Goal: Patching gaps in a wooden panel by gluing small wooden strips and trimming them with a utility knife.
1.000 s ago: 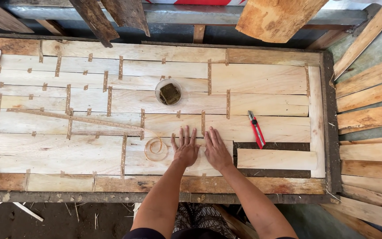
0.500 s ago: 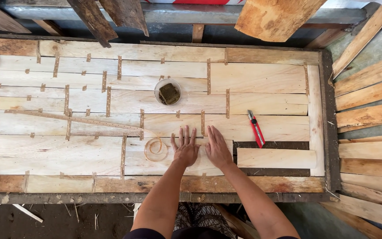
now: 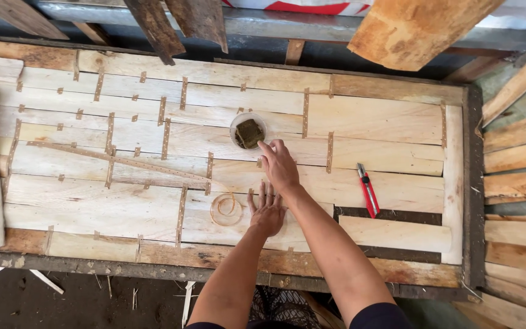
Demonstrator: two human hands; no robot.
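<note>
My left hand (image 3: 267,210) lies flat with fingers apart on the pale veneer sheets (image 3: 123,201) near the front of the table. My right hand (image 3: 279,164) is stretched forward above them, its index finger pointing toward a small round bowl (image 3: 248,130) that holds a brownish sponge; the fingertip is just short of the bowl's rim. The hand holds nothing. A coil of thin tape (image 3: 226,208) lies just left of my left hand.
A red utility knife (image 3: 368,189) lies to the right on the veneer. Short brown tape strips cross many veneer seams. A dark frame (image 3: 473,183) edges the table on the right. Loose wood planks (image 3: 518,183) are stacked at right, and boards hang over the far edge.
My right hand has lifted off the veneer beside the left hand and moved forward toward the bowl. My left hand stays pressed in place.
</note>
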